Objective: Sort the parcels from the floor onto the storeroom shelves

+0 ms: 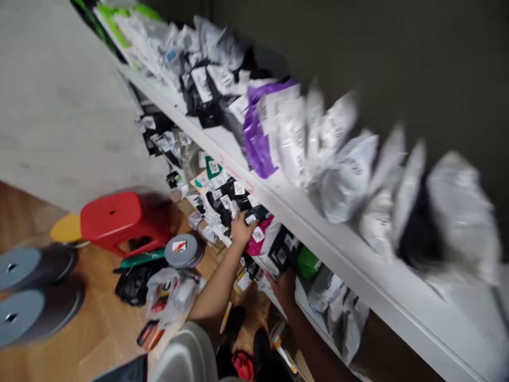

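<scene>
1. On the wooden floor a red stool stands beside a grey round tin.
2. Just right of a black bag, a clear plastic bag holds small packets, too blurred to name.
3. The left hand reaches into the row of parcels under the upper shelf, its fingers closed on the edge of a teal parcel. That parcel stands upright among labelled black and white packets, with a pink parcel against it.
4. The right hand lies in shadow by the lower shelf, touching a black parcel; its fingers cannot be made out.
5. A green parcel sits just right of that.
6. The upper shelf carries a purple mailer and white mailers stood on edge.
</scene>
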`<state>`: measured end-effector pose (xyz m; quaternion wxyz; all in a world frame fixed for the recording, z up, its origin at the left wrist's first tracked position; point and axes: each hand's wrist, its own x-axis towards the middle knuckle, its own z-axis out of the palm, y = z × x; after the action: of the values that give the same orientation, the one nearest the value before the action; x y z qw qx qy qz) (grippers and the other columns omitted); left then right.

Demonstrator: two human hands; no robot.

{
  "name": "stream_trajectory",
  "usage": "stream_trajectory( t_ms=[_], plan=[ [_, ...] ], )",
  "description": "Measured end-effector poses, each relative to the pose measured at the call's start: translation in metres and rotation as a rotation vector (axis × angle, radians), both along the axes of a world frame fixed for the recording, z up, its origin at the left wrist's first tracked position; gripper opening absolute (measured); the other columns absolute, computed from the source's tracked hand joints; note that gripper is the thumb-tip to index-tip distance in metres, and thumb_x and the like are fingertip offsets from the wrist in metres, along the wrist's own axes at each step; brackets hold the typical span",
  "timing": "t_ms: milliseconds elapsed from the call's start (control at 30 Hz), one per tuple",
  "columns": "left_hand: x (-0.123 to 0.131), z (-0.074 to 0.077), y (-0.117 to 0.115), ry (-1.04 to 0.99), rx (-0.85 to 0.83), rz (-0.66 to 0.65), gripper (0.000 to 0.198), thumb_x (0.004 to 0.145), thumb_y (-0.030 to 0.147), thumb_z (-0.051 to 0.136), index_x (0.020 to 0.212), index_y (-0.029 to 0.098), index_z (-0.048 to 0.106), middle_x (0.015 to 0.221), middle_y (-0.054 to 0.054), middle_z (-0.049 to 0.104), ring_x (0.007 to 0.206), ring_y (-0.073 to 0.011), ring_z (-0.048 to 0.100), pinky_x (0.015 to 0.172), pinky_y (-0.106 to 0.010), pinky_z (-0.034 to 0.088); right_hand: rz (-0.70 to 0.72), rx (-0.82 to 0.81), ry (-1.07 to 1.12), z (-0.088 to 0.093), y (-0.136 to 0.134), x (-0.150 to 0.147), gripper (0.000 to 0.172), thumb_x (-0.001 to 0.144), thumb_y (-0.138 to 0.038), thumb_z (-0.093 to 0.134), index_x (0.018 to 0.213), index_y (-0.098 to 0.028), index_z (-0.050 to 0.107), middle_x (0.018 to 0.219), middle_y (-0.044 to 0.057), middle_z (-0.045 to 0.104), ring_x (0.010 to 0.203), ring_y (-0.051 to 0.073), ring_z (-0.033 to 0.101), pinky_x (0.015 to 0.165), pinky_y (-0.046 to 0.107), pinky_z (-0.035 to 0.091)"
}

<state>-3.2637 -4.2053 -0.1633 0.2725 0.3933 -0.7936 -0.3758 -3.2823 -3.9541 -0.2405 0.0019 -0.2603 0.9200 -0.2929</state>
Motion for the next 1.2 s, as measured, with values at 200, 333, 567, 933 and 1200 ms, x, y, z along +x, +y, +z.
stream_trajectory(
  t_ms=[200,333,567,933,1200],
  plan=[
    [0.016,-0.032,-0.039,0.044,0.166,-0.168,0.039,0.099,0.05,0.045,0.124,0.026,0.063,0.114,-0.007,0.072,0.109,-0.0241,0.067,0.1,-0.039,0.05,0.01,0.032,0.02,-0.017,-0.024,0.017,0.109,0.076,-0.074,0.06,0.146,0.002,0.025,0.141,0.034,0.041,0.134,0.047,0.04,0.11,0.061,0.036],
    [0.001,-0.058,-0.073,0.103,0.255,-0.074,0.065,0.089,0.043,0.067,0.14,0.015,0.038,0.116,-0.014,0.069,0.105,-0.0249,0.068,0.092,-0.039,0.054,-0.015,0.018,0.069,-0.035,-0.032,0.028,0.124,0.073,-0.075,0.06,0.151,0.006,0.008,0.15,0.036,0.024,0.142,0.048,0.025,0.115,0.065,0.027],
    [-0.054,-0.072,-0.093,0.296,0.156,0.134,0.087,0.064,0.043,0.09,0.134,0.019,0.045,0.13,-0.016,0.057,0.129,-0.0336,0.051,0.108,-0.047,0.042,-0.02,-0.037,0.087,-0.059,-0.028,0.023,0.12,0.076,-0.071,0.062,0.154,0.0,0.007,0.149,0.032,0.026,0.142,0.045,0.028,0.117,0.063,0.025],
    [-0.054,-0.065,-0.093,0.105,0.25,0.098,0.046,0.074,0.018,0.073,0.117,0.016,0.058,0.117,-0.018,0.062,0.116,-0.0368,0.06,0.098,-0.05,0.048,0.008,0.015,0.186,-0.063,-0.026,0.021,0.116,0.081,-0.068,0.059,0.154,0.002,0.003,0.147,0.033,0.025,0.141,0.047,0.026,0.115,0.067,0.027],
    [-0.064,-0.067,-0.099,0.203,0.156,0.128,0.068,0.067,0.036,0.088,0.122,0.011,0.058,0.136,-0.021,0.047,0.127,-0.0334,0.053,0.106,-0.043,0.047,0.029,-0.016,0.204,-0.068,-0.024,0.018,0.112,0.082,-0.069,0.056,0.156,-0.006,0.0,0.149,0.03,0.026,0.14,0.046,0.028,0.112,0.068,0.03]
  ],
)
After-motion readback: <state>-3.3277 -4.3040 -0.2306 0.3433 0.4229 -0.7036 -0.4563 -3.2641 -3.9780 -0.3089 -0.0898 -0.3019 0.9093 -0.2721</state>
